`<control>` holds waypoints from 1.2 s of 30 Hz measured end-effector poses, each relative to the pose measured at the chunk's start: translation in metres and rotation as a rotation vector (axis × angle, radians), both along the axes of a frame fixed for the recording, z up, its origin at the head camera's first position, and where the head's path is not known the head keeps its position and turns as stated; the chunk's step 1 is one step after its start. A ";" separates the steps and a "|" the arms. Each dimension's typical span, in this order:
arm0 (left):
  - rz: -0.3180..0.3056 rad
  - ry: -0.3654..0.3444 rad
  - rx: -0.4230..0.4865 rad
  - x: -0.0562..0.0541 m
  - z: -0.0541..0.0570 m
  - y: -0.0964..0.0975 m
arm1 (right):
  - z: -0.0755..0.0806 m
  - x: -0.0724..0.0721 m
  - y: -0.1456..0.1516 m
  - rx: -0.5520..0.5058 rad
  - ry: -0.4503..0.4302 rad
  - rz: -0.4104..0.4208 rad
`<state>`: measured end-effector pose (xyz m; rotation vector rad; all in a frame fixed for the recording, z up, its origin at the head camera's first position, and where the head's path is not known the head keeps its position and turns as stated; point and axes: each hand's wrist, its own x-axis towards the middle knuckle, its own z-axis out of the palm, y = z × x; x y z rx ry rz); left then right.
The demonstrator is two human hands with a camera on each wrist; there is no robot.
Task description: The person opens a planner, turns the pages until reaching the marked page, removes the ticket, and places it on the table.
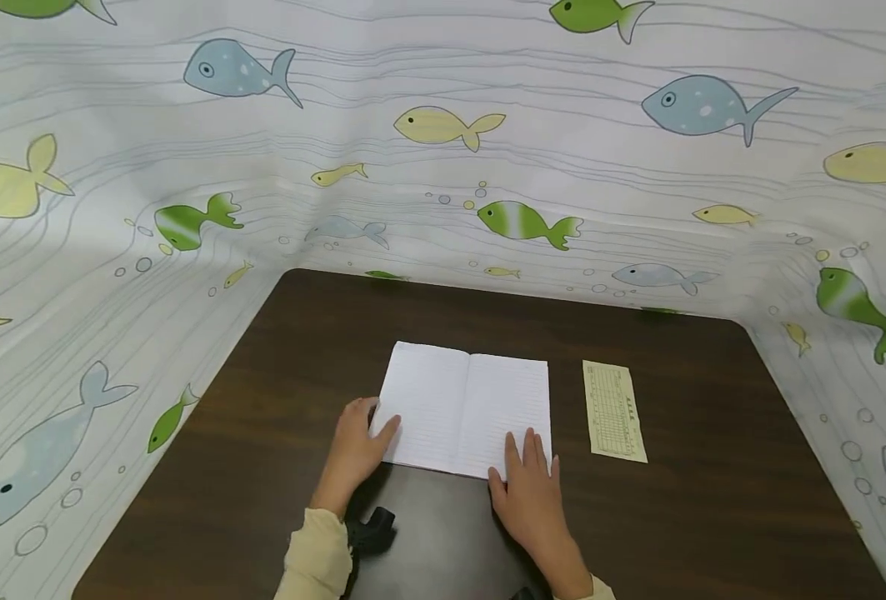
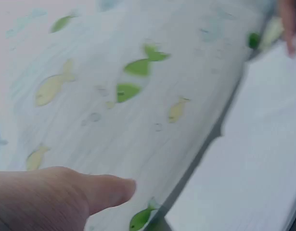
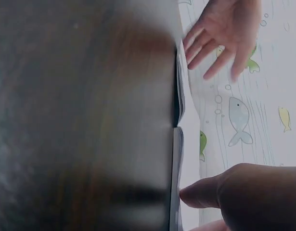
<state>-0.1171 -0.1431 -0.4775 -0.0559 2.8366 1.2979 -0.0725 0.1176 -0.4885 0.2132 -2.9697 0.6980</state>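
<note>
An open notebook point(image 1: 431, 400) with blank lined pages lies on the dark wooden table, its fold near the middle. My left hand point(image 1: 354, 446) is at the notebook's left edge, thumb reaching over the left page. In the right wrist view that left hand point(image 3: 228, 31) shows spread, mostly straight fingers. On the lower right page rests my right hand point(image 1: 531, 496), its fingers extended toward the top of the page. Its thumb point(image 3: 203, 192) is by the bottom edge, where the stacked pages point(image 3: 181, 154) show side-on.
To the right of the notebook lies a narrow yellowish printed slip point(image 1: 615, 410). White fish-patterned sheeting point(image 1: 443, 175) rises around the table point(image 1: 262, 417) at the back and sides. A black wrist mount point(image 1: 371, 532) sits at the left wrist, below a pale sleeve.
</note>
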 end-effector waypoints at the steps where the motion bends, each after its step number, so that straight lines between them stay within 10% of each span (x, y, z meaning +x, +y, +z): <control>1: 0.037 -0.063 0.059 0.002 0.006 -0.006 | 0.000 0.001 0.000 -0.009 -0.008 0.001; 9: 0.087 -0.219 0.409 -0.001 0.022 -0.029 | -0.001 0.002 0.000 -0.063 -0.012 0.002; 17: -0.250 0.149 0.521 0.002 0.014 0.014 | -0.006 0.001 0.005 -0.148 0.036 0.078; 23: -0.550 0.192 0.101 0.013 -0.009 0.056 | -0.004 -0.002 0.015 -0.440 -0.043 -0.031; 28: -0.596 0.297 -0.208 0.017 -0.026 0.067 | 0.000 -0.003 0.022 -0.643 -0.018 -0.166; 36: -0.519 0.275 -0.190 0.015 -0.029 0.066 | -0.007 -0.009 0.025 -0.296 -0.072 -0.047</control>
